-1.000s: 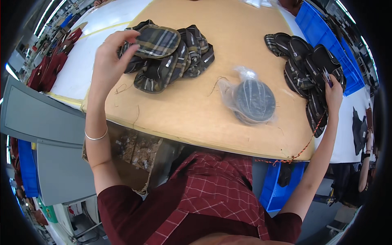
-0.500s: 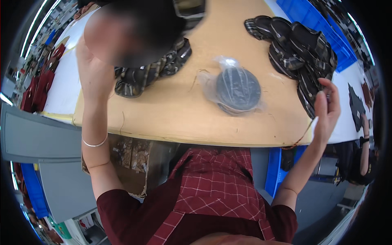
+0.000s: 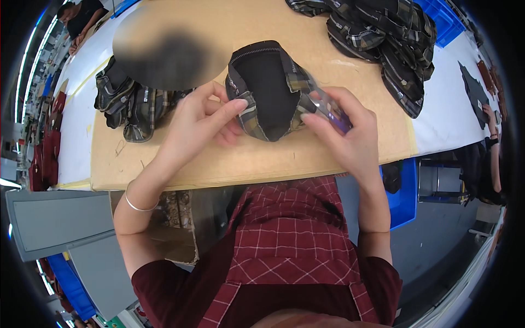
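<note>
An unfinished plaid pouch (image 3: 268, 90) with a black lining and a metal zipper along its rim lies mouth upward over the middle of the table. My left hand (image 3: 210, 117) pinches its left edge between thumb and fingers. My right hand (image 3: 350, 128) is closed at the right edge, its thumb tip against the fabric. Within the right hand sits a small tool (image 3: 340, 121) with a purple part and a shiny part; its exact kind is hidden by the fingers. The plastic-wrapped grey disc seen earlier is not plainly visible; pouch and hand cover that area.
More plaid zippered pieces (image 3: 145, 106) lie at left, partly under a blurred patch. Another heap (image 3: 404, 60) is at the far right, beside a blue bin (image 3: 445, 24). Below the table stand a cardboard box (image 3: 183, 249) and a blue crate (image 3: 406, 205). Other people work at both sides.
My left hand has come from the far left to the middle, where the pouch now is. My right hand has moved left to the pouch's edge. The whole view has shifted slightly.
</note>
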A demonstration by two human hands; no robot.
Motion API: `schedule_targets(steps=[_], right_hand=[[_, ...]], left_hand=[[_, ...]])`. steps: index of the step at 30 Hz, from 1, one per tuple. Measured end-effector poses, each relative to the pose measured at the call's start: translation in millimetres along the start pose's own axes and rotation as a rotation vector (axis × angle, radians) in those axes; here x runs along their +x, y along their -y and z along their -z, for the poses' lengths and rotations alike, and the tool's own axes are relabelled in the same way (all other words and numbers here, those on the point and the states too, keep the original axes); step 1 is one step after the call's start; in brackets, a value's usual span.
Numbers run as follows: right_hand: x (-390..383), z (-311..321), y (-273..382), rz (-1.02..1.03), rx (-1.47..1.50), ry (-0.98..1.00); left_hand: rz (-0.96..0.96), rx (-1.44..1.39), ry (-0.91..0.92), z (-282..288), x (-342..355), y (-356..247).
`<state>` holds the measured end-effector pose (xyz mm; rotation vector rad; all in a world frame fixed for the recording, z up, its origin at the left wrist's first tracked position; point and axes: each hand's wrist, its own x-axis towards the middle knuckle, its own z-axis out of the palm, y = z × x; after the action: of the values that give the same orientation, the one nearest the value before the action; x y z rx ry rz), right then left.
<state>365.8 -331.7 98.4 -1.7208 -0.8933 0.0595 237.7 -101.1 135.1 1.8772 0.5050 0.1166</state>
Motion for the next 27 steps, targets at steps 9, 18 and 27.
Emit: schedule_targets(steps=[9, 18, 27], right_hand=[[17.9, 0.0, 6.2, 0.014, -0.241, -0.032], [19.5, -8.8, -1.2, 0.018, -0.117, -0.079], [12.7, -5.8, 4.2, -0.065, -0.155, -0.063]], left_hand=[[-0.857, 0.610, 0.029, -28.8, -6.0, -25.9], [-0.383, 0.167, 0.195, -28.3, 22.2, -24.6], [-0.578, 0.398, 0.182, -21.0, 1.6, -28.6]])
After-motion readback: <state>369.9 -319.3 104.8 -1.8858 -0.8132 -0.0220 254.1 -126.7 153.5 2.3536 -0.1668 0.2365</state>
